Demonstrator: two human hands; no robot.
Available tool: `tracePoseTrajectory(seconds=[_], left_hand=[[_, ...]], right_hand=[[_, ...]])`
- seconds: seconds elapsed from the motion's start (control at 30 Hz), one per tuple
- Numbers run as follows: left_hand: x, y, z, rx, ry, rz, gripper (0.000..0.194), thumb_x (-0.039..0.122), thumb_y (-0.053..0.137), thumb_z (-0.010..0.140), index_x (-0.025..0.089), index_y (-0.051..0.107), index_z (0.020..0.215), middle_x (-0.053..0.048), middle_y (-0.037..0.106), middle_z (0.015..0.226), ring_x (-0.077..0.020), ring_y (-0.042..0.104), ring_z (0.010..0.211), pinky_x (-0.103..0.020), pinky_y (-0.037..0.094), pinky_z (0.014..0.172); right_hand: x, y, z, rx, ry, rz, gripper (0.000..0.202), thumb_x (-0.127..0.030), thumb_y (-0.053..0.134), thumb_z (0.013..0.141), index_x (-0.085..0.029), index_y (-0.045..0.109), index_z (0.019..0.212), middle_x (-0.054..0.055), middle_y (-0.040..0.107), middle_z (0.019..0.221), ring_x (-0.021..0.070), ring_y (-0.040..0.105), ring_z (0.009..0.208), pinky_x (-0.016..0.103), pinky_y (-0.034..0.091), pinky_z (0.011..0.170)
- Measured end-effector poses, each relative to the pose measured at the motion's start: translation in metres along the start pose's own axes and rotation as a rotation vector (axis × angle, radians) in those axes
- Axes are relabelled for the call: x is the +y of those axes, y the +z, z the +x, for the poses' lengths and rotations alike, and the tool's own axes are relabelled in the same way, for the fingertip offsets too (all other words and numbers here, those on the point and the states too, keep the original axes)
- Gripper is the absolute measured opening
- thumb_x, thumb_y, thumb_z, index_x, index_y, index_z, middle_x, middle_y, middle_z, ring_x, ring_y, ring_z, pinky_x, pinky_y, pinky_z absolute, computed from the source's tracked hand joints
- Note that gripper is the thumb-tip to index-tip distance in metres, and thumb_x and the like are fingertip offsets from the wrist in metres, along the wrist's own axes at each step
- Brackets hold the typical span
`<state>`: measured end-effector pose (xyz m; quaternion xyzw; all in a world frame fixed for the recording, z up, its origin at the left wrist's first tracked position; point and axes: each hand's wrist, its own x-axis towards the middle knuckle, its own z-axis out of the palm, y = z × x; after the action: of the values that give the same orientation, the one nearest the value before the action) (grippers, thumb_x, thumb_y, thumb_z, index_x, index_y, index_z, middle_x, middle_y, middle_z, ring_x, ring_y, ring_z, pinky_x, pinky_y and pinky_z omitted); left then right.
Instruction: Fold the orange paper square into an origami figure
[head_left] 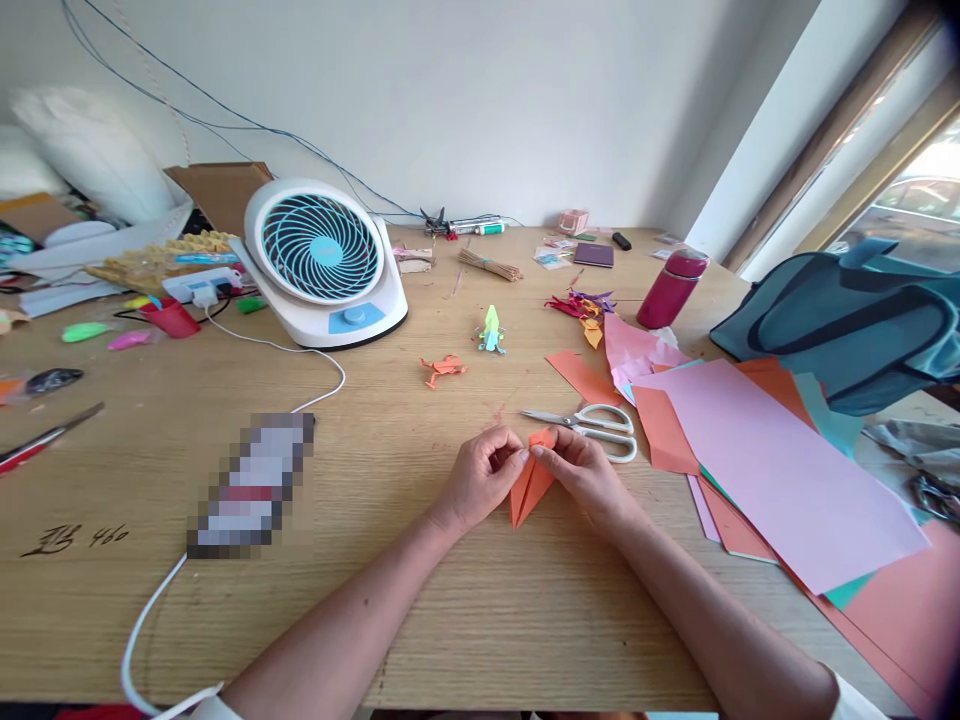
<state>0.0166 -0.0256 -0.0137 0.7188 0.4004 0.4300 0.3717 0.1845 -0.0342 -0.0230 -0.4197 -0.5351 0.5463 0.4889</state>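
A piece of folded orange paper [531,492], pointed at its near end and creased down the middle, is pinched between both hands near the table's centre. My left hand [486,475] grips its upper left edge with thumb and fingertips. On the other side, my right hand [585,472] pinches the upper right part, the thumb lying on top. Just beyond the right hand lie white-handled scissors [600,425], blades pointing left. Farther off are an orange origami figure [444,369] and a green and blue one [491,332].
A white fan [322,260] stands at the back left. A phone [251,485] with a white cable lies left of my arm. Coloured paper sheets [780,460] overlap at the right, before a blue bag [847,320]. A red bottle [673,288] stands behind them.
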Motion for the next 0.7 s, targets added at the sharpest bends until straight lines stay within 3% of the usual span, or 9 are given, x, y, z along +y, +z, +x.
tracePoseTrajectory(seconds=[0.27, 0.4, 0.7], left_hand=[[-0.0014, 0.0019, -0.0011, -0.025, 0.02, 0.022, 0.019, 0.02, 0.051, 0.084, 0.019, 0.044, 0.066, 0.004, 0.044, 0.065, -0.0108, 0.039, 0.06, -0.023, 0.033, 0.06], [-0.0003, 0.0023, -0.0011, -0.039, -0.015, 0.024, 0.02, 0.024, 0.051, 0.088, 0.019, 0.047, 0.069, 0.004, 0.046, 0.065, -0.0105, 0.041, 0.061, -0.022, 0.034, 0.059], [-0.0009, 0.001, 0.0003, -0.113, -0.08, 0.005, 0.028, 0.024, 0.054, 0.085, 0.019, 0.037, 0.063, 0.007, 0.034, 0.058, -0.0085, 0.031, 0.054, -0.022, 0.028, 0.053]], right_hand=[[-0.0022, 0.0002, -0.0017, 0.006, 0.016, 0.004, 0.038, -0.05, 0.079, 0.074, -0.02, 0.058, 0.068, -0.002, 0.051, 0.064, 0.0125, 0.041, 0.061, 0.025, 0.033, 0.057], [-0.0015, -0.0034, 0.0001, 0.069, -0.015, 0.023, 0.038, -0.049, 0.075, 0.079, -0.02, 0.053, 0.066, -0.003, 0.048, 0.063, 0.012, 0.039, 0.06, 0.025, 0.032, 0.058], [-0.0048, -0.0056, 0.0032, 0.176, -0.09, 0.014, 0.037, -0.05, 0.074, 0.079, -0.021, 0.054, 0.067, -0.002, 0.05, 0.066, 0.0133, 0.039, 0.063, 0.026, 0.035, 0.06]])
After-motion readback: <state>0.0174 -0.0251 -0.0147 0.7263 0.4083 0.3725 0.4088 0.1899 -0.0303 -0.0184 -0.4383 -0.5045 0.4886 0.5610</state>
